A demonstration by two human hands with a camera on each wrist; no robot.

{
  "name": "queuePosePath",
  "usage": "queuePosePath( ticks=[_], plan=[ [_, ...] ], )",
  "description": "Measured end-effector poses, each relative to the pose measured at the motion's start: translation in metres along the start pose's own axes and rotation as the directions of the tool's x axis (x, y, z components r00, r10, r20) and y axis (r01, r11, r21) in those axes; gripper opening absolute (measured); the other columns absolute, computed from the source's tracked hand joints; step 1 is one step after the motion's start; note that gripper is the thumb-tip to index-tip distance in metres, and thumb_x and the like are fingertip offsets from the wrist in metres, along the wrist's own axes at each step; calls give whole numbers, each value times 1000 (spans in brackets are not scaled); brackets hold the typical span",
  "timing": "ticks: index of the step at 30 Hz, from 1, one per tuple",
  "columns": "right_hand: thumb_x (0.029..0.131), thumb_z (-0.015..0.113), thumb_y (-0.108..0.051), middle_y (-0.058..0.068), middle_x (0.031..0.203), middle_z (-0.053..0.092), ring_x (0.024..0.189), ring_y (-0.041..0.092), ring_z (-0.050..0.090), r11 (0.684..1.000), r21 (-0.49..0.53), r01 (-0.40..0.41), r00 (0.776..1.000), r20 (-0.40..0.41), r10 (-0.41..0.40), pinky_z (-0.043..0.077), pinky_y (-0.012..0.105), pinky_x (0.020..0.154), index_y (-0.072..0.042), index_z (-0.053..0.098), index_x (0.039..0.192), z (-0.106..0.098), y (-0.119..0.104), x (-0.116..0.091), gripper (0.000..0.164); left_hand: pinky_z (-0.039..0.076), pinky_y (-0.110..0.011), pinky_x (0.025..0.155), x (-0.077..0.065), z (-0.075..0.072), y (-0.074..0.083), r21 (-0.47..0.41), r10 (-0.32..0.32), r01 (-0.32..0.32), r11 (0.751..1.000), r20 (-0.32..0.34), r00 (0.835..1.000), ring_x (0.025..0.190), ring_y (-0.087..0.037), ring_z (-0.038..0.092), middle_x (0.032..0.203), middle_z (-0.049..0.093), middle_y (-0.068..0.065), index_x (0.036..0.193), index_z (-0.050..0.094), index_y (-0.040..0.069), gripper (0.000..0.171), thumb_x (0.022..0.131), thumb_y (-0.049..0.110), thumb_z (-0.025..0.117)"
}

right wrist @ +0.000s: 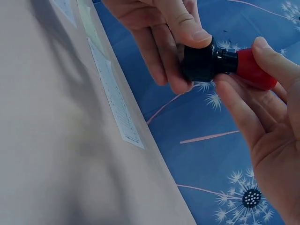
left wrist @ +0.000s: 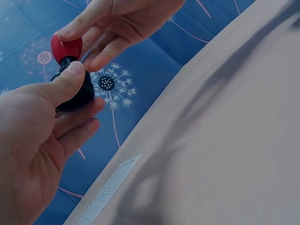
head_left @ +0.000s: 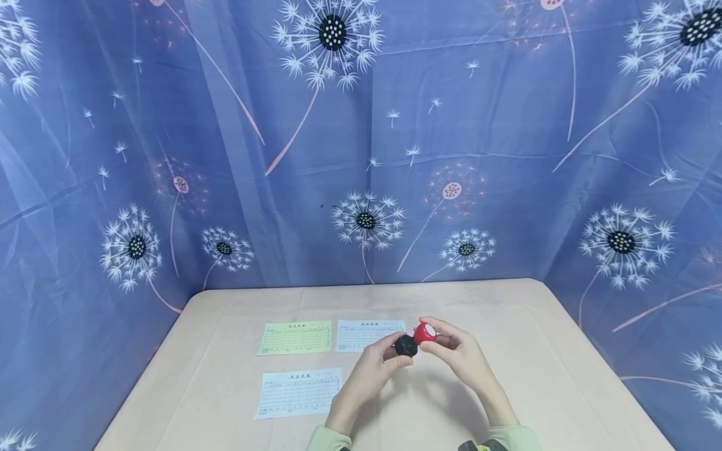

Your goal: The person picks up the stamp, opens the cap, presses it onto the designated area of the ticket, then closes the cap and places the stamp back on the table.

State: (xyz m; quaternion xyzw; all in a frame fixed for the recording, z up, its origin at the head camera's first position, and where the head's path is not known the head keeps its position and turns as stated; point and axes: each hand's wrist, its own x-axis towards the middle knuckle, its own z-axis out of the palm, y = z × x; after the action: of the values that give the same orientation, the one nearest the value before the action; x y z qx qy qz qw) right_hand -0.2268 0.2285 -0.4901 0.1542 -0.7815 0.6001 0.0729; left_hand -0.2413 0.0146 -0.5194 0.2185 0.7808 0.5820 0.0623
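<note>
Both hands hold one small hand stamp, raised over the table. Its rounded red handle (head_left: 424, 334) carries a white disc on the end, and its black base (head_left: 405, 346) is joined to it by a short black neck (right wrist: 226, 62). Thumb and fingers of my left hand (head_left: 369, 371) pinch the black base from the left. On the other side, my right hand (head_left: 464, 356) grips the red handle between thumb and fingers. In the right wrist view the stamp lies sideways, base toward the left hand. The base's underside does not show.
A pale cloth covers the table (head_left: 225, 351). Left of the hands lie a yellow-green printed slip (head_left: 295, 338) and a pale blue slip (head_left: 299, 393); another pale slip (head_left: 361, 335) lies partly behind the left hand. A blue dandelion-print curtain (head_left: 316, 250) surrounds the table's back and sides.
</note>
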Motion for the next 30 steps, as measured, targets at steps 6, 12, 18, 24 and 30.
queuePosePath(
  ticks=[6,12,18,24,30],
  plan=[
    [88,76,-14,23,116,71,95,7,73,1000,9,0,1000,-6,0,59,23,84,-7,62,132,0,-2,0,47,55,-33,99,0,0,-4,-57,31,-32,998,-18,999,117,-20,67,128,68,-6,144,52,19,55,93,33,67],
    [87,77,-14,18,117,72,97,6,72,1000,12,5,1000,-13,-5,58,22,84,-7,63,132,0,-2,0,48,55,-29,99,0,-1,-6,-49,71,-72,996,-21,997,116,-19,68,127,69,-8,145,51,16,59,92,38,67],
    [90,72,-7,11,116,74,95,11,74,997,81,18,999,-37,-15,60,27,85,1,59,134,-8,-2,-1,47,55,-29,100,0,-2,-4,-87,56,-55,995,8,998,114,-15,68,123,71,-7,145,51,19,58,92,36,68],
    [86,77,-7,-8,107,76,90,9,74,1000,26,-5,986,-165,9,58,19,82,-5,63,131,-23,-9,-4,47,55,-26,98,0,0,-8,-134,59,-56,989,24,998,117,-20,67,126,70,-10,140,57,14,53,90,26,72],
    [87,76,-7,2,112,76,94,9,74,999,34,31,996,-83,-28,59,22,84,-2,61,132,-23,-9,-3,48,55,-33,100,1,3,-13,-64,41,-42,997,-18,999,117,-23,67,123,71,-7,135,61,16,53,86,31,76]
  ],
)
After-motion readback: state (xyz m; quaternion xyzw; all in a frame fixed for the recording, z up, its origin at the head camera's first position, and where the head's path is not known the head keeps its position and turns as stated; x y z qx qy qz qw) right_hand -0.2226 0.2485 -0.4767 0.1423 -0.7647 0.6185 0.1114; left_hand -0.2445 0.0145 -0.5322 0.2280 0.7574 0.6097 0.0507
